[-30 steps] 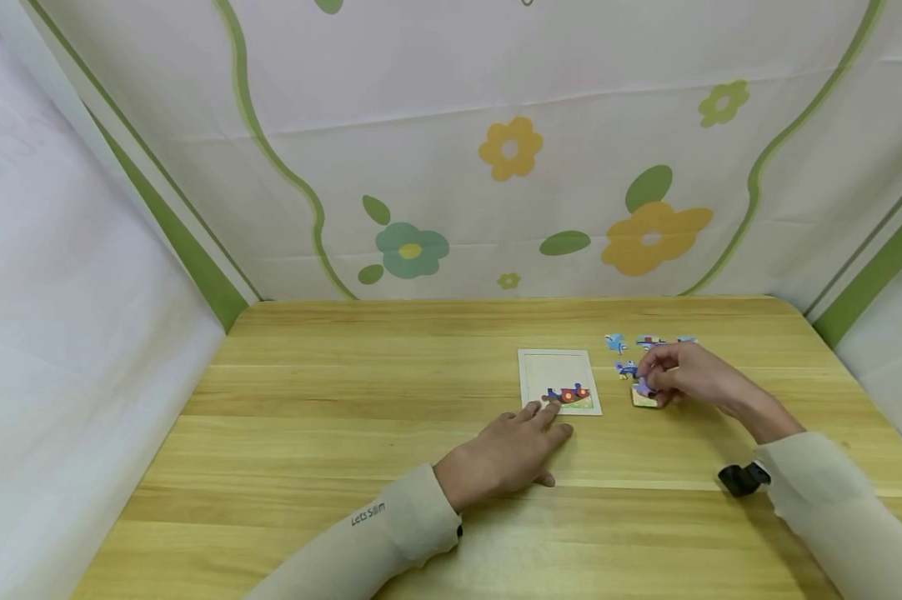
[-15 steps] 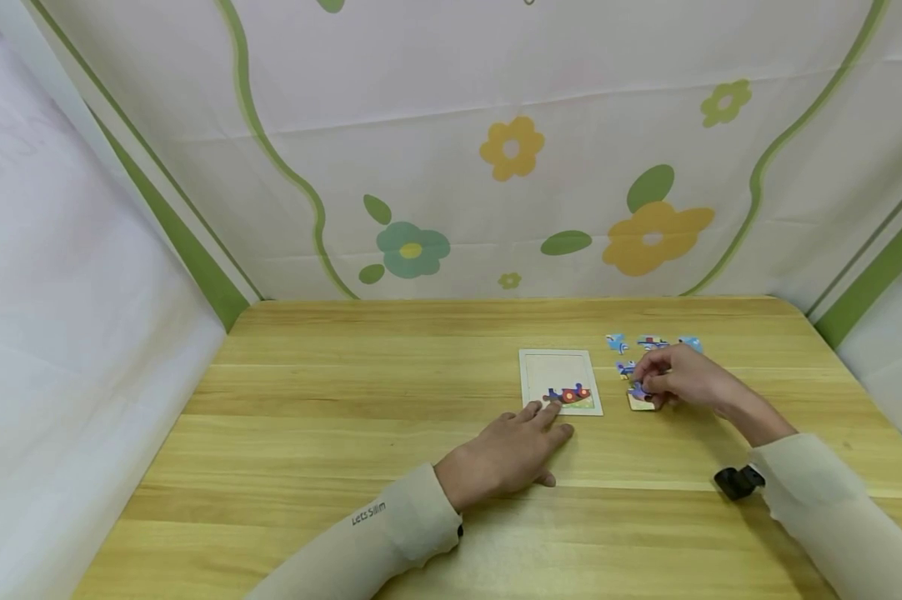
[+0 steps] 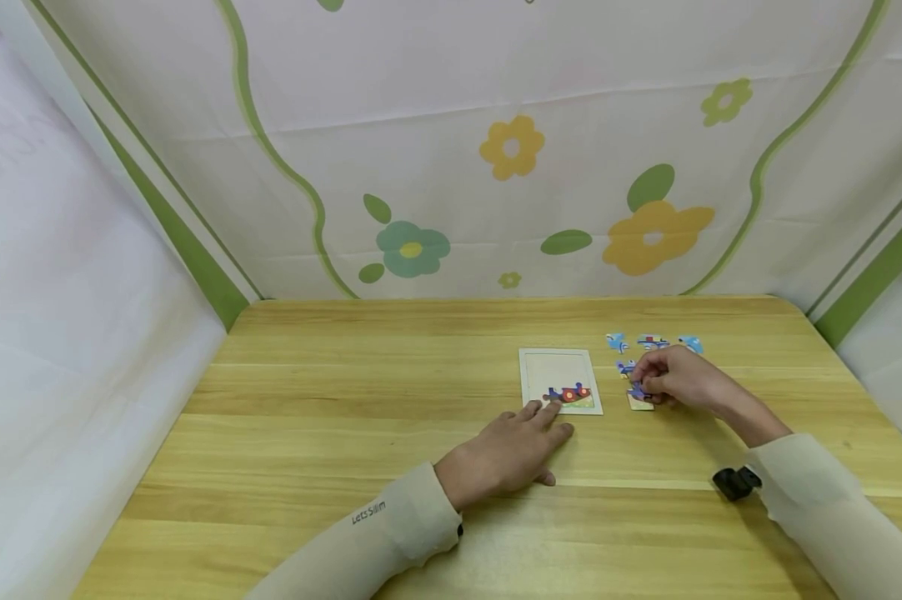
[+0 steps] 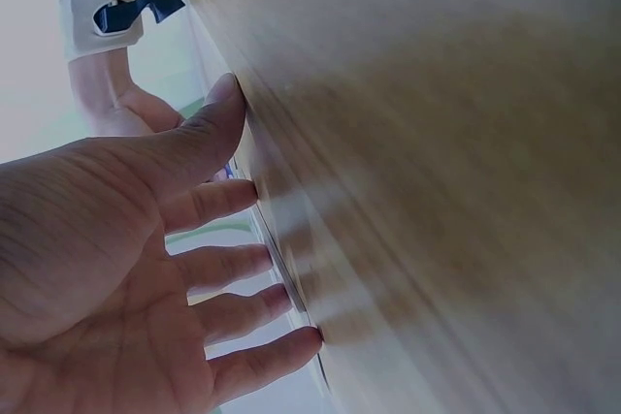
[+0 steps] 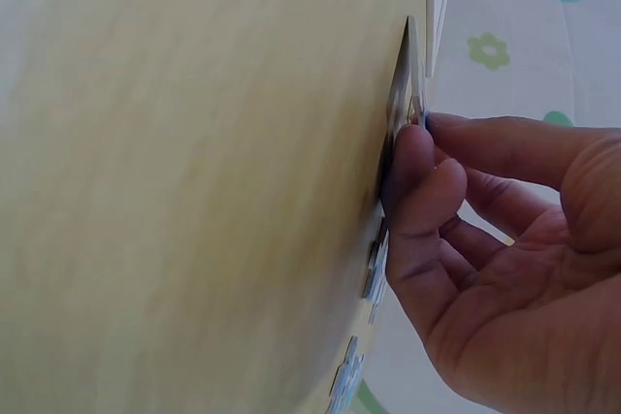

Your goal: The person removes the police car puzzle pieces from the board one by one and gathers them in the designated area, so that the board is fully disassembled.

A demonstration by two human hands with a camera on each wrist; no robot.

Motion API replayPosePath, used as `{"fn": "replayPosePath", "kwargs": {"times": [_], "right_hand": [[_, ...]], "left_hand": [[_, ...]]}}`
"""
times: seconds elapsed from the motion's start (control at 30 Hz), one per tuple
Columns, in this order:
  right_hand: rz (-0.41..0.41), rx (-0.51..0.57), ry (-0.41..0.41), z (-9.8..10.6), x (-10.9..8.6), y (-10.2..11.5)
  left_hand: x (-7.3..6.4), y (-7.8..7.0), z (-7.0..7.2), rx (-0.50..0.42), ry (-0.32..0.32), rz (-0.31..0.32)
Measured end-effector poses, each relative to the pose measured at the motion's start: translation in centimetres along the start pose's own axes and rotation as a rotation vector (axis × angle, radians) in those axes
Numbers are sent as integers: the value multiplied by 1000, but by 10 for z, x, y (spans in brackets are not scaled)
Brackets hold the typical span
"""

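A white puzzle tray (image 3: 556, 371) lies on the table, with joined red and purple puzzle pieces (image 3: 569, 394) along its lower right. My left hand (image 3: 507, 454) rests at the tray's front edge, fingers spread and fairly straight, fingertips over the lower rim and the joined pieces. To the right of the tray, my right hand (image 3: 679, 377) pinches a puzzle piece (image 3: 640, 400) with a purple top and a pale yellow-green bottom between thumb and fingers. In the right wrist view that puzzle piece (image 5: 403, 84) is seen edge-on, close over the table, partly hidden by the fingertips.
Loose puzzle pieces lie behind the right hand: a blue one (image 3: 616, 342), one with red and blue (image 3: 653, 342), another blue one (image 3: 690, 343) and a purple-blue one (image 3: 626, 368). A flower-print cloth (image 3: 451, 167) hangs behind the wooden table (image 3: 346, 400).
My right hand has shifted slightly left with the pinched puzzle piece, uncovering the rear right blue piece. The left hand stays in place on the tray.
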State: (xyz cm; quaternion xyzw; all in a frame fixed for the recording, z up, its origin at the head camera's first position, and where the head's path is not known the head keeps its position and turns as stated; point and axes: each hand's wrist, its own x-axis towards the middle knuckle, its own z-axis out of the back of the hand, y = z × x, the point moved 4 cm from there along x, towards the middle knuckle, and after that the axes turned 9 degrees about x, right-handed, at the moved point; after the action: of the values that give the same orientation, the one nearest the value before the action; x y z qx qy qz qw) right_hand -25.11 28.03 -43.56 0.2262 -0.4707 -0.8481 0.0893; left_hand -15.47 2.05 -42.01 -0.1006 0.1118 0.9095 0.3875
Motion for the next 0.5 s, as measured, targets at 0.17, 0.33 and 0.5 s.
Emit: {"fn": "replayPosePath", "kwargs": {"times": [0.17, 0.33, 0.5], "right_hand": [[4, -21, -10, -1, -1, 2], [-2, -30, -19, -1, 0, 1], [2, -37, -24, -2, -1, -1]], "left_hand": [[0, 0, 0, 5, -1, -2], [0, 0, 0, 7, -8, -5], [-1, 0, 0, 6, -7, -4]]}}
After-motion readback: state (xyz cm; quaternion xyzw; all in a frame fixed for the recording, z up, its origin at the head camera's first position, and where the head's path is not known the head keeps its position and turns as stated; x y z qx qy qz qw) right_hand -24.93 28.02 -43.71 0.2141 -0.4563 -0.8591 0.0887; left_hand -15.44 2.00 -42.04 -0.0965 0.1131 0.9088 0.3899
